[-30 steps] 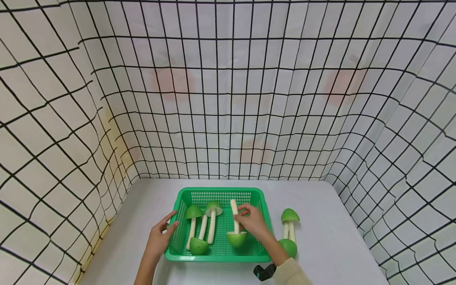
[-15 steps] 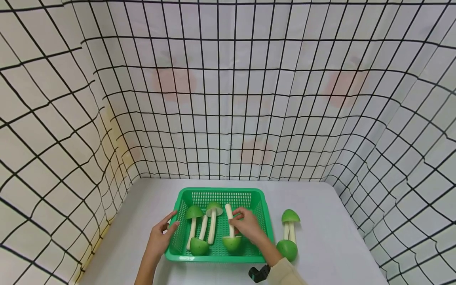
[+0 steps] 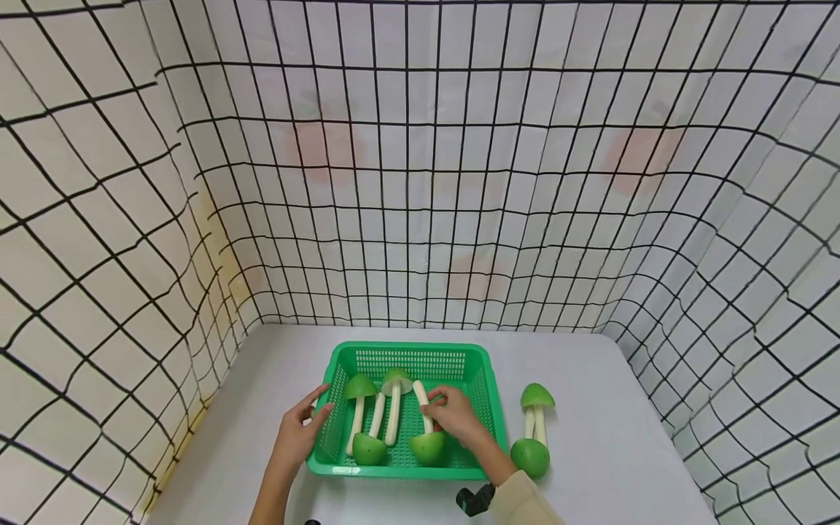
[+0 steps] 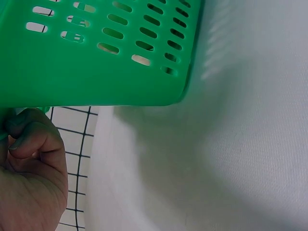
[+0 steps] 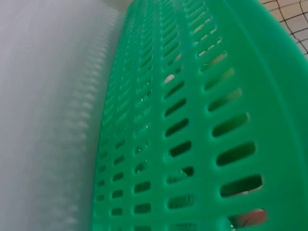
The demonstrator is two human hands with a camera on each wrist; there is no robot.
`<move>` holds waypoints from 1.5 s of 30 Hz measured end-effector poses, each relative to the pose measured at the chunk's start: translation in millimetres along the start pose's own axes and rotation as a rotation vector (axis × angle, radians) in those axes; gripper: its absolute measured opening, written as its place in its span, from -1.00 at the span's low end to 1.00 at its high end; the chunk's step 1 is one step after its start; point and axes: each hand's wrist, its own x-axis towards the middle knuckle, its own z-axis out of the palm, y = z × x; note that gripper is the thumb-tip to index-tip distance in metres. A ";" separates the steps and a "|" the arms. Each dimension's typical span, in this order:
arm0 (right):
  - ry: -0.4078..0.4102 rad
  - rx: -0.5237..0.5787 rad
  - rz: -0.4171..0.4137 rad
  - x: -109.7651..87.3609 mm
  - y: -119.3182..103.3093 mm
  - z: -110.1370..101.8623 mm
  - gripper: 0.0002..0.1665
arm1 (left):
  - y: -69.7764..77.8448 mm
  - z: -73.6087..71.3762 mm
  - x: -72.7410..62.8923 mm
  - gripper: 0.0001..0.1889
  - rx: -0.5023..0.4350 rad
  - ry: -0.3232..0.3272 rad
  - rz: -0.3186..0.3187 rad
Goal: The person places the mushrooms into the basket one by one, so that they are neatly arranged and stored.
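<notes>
A green plastic basket (image 3: 453, 472) holds several toy mushrooms with green caps and pale stems. My right hand (image 3: 456, 417) reaches inside and pinches the stem of one toy mushroom (image 3: 427, 448), whose cap points toward me, close over the basket floor. Just left of it lie a mushroom with its cap at the far end (image 3: 397, 382), one with its cap near me (image 3: 370, 450) and another at the left (image 3: 360, 386). At the basket's left rim my left hand (image 3: 295, 432) holds the edge between thumb and fingers; the left wrist view shows it at the basket wall (image 4: 96, 79).
Right of the basket, two more toy mushrooms lie on the white table, one cap far (image 3: 537, 395) and one near (image 3: 530, 458). Black grid netting (image 3: 420, 248) over white sheeting rises behind and at both sides. A black wrist device (image 3: 475, 500) sits by my right sleeve.
My right hand has moved slightly left and lower with the toy mushroom, closer to the others in the basket. The left hand stays at the rim.
</notes>
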 end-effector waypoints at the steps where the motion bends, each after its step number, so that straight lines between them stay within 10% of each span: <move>1: 0.002 -0.010 -0.001 0.2 0.4 -0.4 -0.66 | 0.3 0.1 0.0 -0.47 -0.004 -0.001 -0.001; 45: -0.044 -0.004 0.138 18.0 -1.6 36.8 -0.68 | 2.4 -0.2 -2.8 -0.46 -0.036 -0.014 -0.017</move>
